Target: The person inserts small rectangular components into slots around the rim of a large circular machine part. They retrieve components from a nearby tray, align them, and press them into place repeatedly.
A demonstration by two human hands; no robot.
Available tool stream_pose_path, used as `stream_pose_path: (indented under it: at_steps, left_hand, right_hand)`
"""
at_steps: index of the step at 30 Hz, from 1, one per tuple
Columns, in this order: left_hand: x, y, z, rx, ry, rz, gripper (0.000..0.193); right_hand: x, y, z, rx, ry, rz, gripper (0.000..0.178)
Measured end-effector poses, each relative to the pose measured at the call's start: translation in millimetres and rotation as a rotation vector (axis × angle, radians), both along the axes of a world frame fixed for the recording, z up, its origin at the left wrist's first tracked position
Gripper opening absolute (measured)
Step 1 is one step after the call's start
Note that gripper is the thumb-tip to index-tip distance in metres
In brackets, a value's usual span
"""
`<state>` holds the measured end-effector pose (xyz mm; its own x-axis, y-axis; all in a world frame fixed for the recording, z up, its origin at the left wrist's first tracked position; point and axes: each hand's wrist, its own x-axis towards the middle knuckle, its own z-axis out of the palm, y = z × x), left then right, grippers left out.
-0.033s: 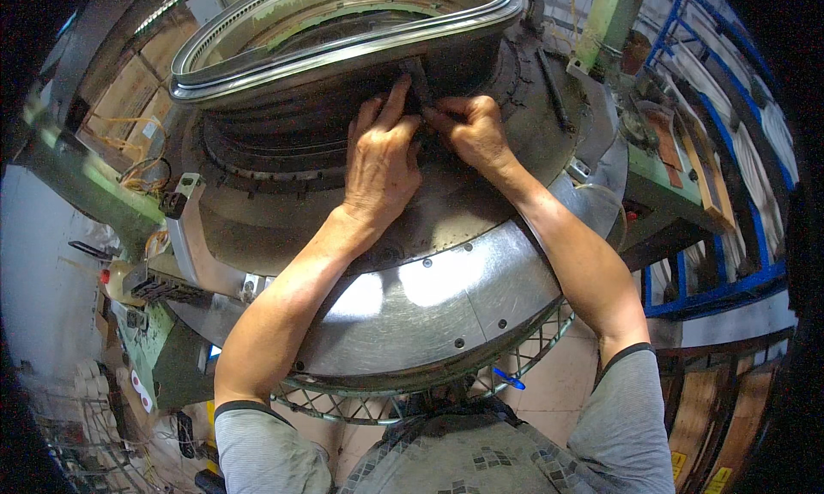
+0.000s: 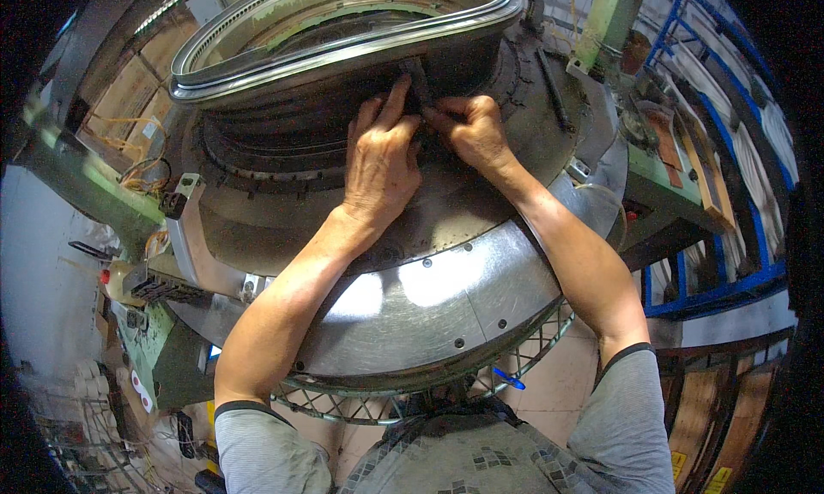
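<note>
one narrow dark strip (image 2: 417, 82), held tilted at the dark side wall (image 2: 468, 60) beneath a shiny oval rim (image 2: 343, 52); hard to tell whether pressed against it. clamped near its lower end in the grip of the right hand (image 2: 479, 138), with thumb and bent index finger together and the other fingers curled in. by the strip's left edge, the stretched index fingertip of the left hand (image 2: 383, 159), with the other fingers partly bent; cannot tell whether pinching anything. forearms (image 2: 296, 292) angled up and inward over a shiny metal ring (image 2: 446, 279), with elbows outward and knuckles close together.
</note>
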<state>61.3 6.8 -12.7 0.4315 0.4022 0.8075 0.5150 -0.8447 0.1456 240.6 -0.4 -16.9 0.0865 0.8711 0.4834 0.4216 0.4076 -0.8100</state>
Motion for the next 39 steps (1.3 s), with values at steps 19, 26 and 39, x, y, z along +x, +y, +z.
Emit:
stream_pose_path:
  at_steps: [19,26,39]
  left_hand:
    - [-1.0,1.1,3.8,0.005,0.104,0.051,0.028]
    - [-0.7,5.7,3.8,0.024,0.134,0.046,0.029]
    - [-1.7,5.0,5.5,0.021,0.157,0.054,0.027]
  right_hand:
    - [1.0,5.9,-2.5,-0.001,-0.08,-0.076,0.017]
    - [1.7,8.1,-5.7,0.033,-0.045,-0.041,0.02]
    - [3.8,9.8,-8.7,0.122,-0.102,-0.038,0.015]
